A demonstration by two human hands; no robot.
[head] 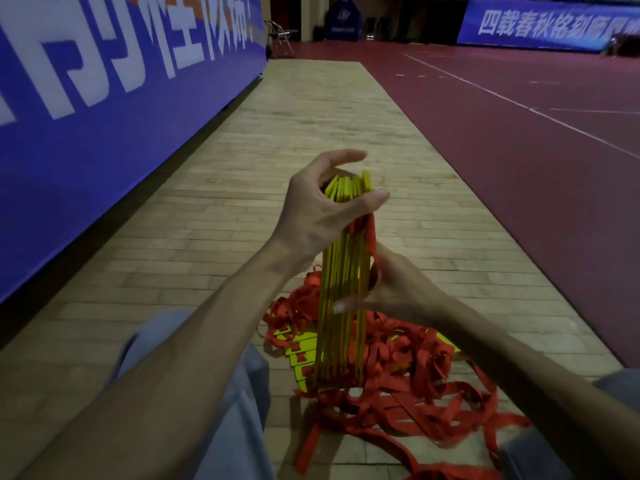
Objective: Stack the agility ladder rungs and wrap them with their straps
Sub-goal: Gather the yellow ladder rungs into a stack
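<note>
Here the yellow rungs stand on end in a tight bunch. The left hand curls round their tops. The right hand grips the middle, thumb in front. Red straps lie tangled on the wooden floor below.

blue banner with white characters, left | wooden floor strip | red court floor with white lines | folding chair far back | second blue banner far right

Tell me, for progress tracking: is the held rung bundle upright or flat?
Upright: the rung bundle stands on end, left hand gripping top, right hand middle.
</note>
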